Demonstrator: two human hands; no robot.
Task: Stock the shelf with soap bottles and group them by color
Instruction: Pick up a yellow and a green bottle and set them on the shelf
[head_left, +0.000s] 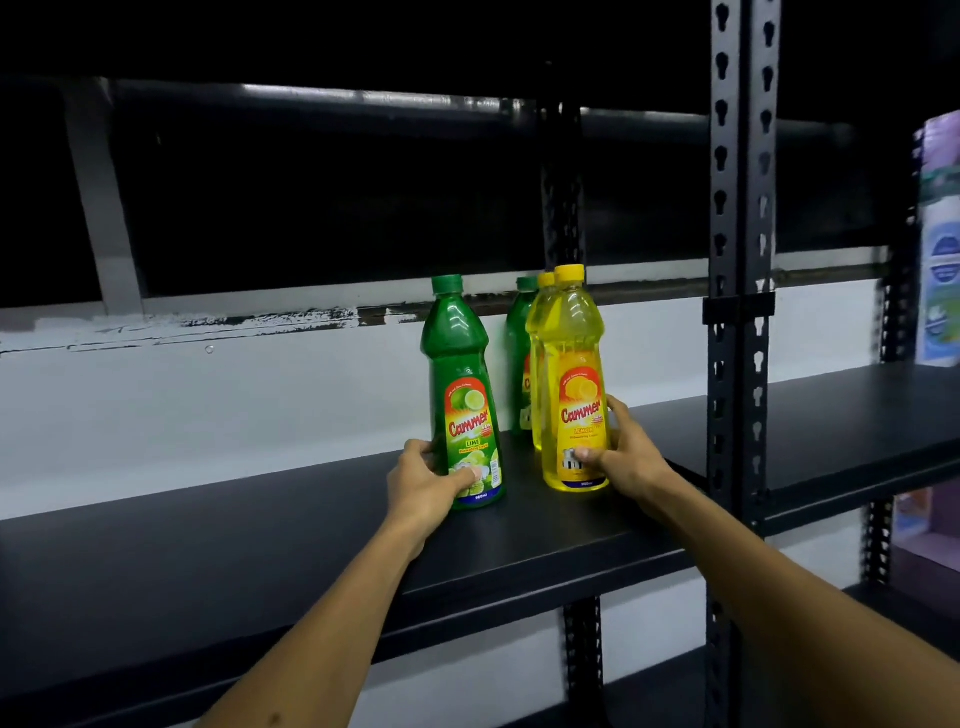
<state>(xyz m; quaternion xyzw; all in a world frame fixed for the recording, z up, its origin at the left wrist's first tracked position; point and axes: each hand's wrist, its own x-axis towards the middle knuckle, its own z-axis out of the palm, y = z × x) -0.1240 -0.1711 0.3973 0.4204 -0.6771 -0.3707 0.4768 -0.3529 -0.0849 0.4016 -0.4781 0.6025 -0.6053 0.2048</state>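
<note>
A green soap bottle (461, 364) stands upright on the black shelf (260, 561), and my left hand (423, 486) grips its base from the left. To its right a yellow soap bottle (574, 364) stands upright with my right hand (626, 457) gripping its lower part from the right. Behind the yellow one a second yellow bottle (539, 332) and a second green bottle (518, 343) stand close together near the wall, partly hidden.
A black slotted upright post (740, 260) divides this shelf bay from the one to the right. Packaged goods (940, 244) sit at the far right edge. Another shelf (883, 613) lies below. A white wall runs behind the bottles.
</note>
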